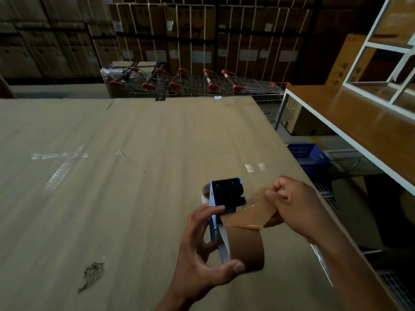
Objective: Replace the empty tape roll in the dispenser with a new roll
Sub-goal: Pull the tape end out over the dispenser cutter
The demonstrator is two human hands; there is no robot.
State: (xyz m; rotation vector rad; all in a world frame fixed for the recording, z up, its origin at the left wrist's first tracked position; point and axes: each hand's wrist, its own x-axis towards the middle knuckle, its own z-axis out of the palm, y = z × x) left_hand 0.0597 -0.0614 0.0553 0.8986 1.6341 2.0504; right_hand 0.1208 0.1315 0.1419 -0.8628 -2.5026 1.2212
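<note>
The new brown tape roll (244, 248) seems mounted: left hand (202, 250) clasps the dispenser (221, 203), right hand (289, 203) pinches the tape's free end (253, 209), ready for threading under the roller (229, 190).

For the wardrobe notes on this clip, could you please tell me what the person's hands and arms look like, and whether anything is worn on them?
Both are bare. The left hand and the right hand have no gloves, and no rings, watch or bands are visible. Both forearms are uncovered as far as the picture's edge, with no sleeve in view. The fingernails are short and plain.
</note>
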